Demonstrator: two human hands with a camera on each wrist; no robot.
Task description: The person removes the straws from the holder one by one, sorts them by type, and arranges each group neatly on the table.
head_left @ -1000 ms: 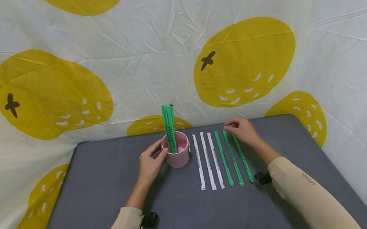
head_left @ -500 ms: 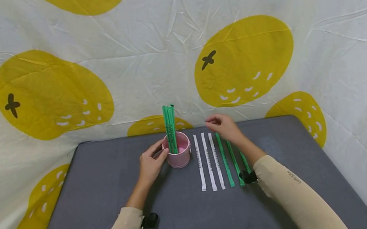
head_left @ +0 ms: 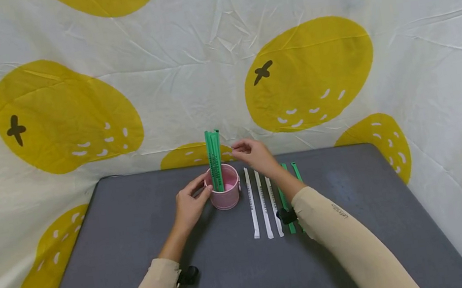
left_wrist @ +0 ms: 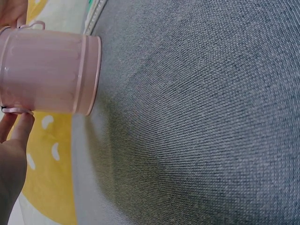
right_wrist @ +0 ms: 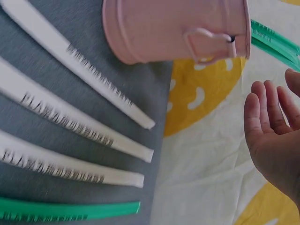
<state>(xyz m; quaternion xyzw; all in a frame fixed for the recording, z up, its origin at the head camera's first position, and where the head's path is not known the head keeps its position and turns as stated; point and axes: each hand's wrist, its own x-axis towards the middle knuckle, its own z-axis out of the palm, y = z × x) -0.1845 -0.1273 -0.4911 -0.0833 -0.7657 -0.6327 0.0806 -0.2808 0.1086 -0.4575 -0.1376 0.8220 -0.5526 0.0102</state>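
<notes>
A small pink bucket (head_left: 226, 199) stands on the grey table, with several green paper-wrapped straws (head_left: 214, 161) upright in it. My left hand (head_left: 190, 202) holds the bucket at its left side; in the left wrist view its fingertips (left_wrist: 23, 126) meet the handle's lug. My right hand (head_left: 255, 155) hovers just right of the green straws, fingers loosely bent. In the right wrist view that right hand (right_wrist: 276, 126) shows nothing between its fingers. Three white wrapped straws (head_left: 252, 205) lie in a row right of the bucket. Beside them lie green wrapped straws (head_left: 284, 200), partly hidden by my right arm.
The grey table (head_left: 137, 237) ends at a back edge close behind the bucket. A white cloth (head_left: 188, 95) with yellow fruit prints hangs behind it. A dark wrist camera (head_left: 286, 216) on my right arm overlaps the flat straws in the head view.
My right hand has moved left from above the green straws on the table to beside the upright bundle. My left hand and the bucket have stayed in place.
</notes>
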